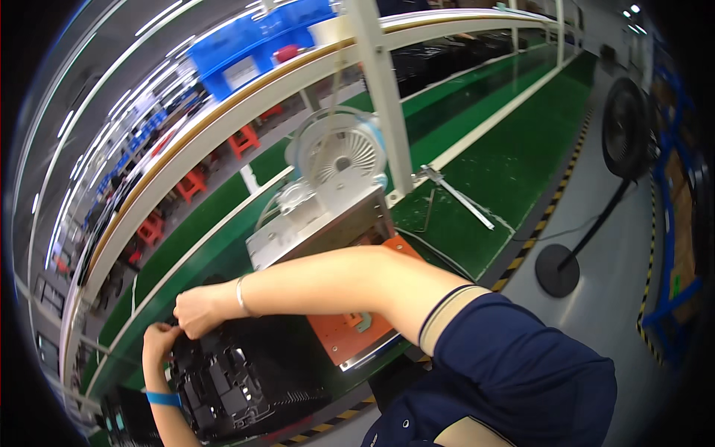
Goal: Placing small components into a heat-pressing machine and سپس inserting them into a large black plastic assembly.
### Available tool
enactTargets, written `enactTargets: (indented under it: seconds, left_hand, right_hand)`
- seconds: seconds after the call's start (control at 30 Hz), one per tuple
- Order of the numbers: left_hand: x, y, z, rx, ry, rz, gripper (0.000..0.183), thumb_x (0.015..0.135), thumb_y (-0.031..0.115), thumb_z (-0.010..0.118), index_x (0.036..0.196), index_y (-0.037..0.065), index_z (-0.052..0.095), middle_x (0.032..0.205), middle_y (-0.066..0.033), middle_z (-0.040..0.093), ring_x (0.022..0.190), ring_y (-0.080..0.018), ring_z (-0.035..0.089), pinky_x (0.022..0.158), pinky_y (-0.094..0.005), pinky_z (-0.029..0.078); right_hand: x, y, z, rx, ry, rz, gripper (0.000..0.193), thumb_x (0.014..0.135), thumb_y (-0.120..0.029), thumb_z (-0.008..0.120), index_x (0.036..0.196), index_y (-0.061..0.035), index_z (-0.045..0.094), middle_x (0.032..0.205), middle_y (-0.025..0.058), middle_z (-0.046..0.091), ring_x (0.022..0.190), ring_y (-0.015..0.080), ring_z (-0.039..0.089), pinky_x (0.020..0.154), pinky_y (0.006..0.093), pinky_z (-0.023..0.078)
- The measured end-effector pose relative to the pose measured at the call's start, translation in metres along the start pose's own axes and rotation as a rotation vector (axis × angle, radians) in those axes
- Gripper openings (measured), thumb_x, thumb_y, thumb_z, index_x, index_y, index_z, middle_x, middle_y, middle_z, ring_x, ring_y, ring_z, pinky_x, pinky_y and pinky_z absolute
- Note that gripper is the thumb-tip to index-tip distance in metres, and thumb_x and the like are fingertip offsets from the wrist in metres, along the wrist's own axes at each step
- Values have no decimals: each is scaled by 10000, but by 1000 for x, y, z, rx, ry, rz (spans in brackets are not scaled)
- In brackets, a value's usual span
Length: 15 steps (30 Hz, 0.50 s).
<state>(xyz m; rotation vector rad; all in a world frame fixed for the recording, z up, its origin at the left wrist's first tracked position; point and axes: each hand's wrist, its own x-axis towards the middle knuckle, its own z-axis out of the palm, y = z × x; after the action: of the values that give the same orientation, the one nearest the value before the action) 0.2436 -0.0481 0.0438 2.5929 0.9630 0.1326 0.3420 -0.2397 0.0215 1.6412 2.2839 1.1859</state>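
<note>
My left hand [159, 343], with a blue band on its wrist, pinches its fingers together beside my right hand. The right hand [197, 311] is closed in a fist, its arm reaching across in front of me. The two hands nearly touch above black moulded plastic parts [223, 380] on the green bench. What the fingers hold, if anything, is too small or hidden to make out. My right forearm passes in front of a metal fixture [320, 223] with an orange-red base plate [346, 346].
A small white fan [342, 149] stands behind the fixture. A caliper-like metal tool [458, 197] lies on the green bench [514, 164] to the right. Blue bins [246, 52] sit on the shelf above. A black pedestal fan [625, 127] stands on the floor at right.
</note>
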Motion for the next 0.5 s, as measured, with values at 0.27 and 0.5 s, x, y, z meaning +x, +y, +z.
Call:
enactTargets:
  seconds: [0.27, 0.5]
  left_hand:
    - [0, -58, -5, 274, 248, 131, 447, 732, 424, 741, 684, -14, 667, 636, -195, 643, 620, -312, 666, 585, -432, 527]
    - [-4, 22, -6, 121, 25, 39, 584, 742, 510, 706, 664, -60, 603, 551, -113, 542, 542, -235, 573, 519, -401, 457]
  right_hand:
    - [-28, -20, -11, 49, 457, 116, 164, 766, -211, 571, 645, -104, 595, 686, 40, 634, 680, 217, 662, 577, 339, 522]
    - [-183, -89, -119, 54, 385, 299, 238, 683, -100, 700, 909, -24, 700, 858, 83, 664, 774, 190, 663, 742, 325, 569]
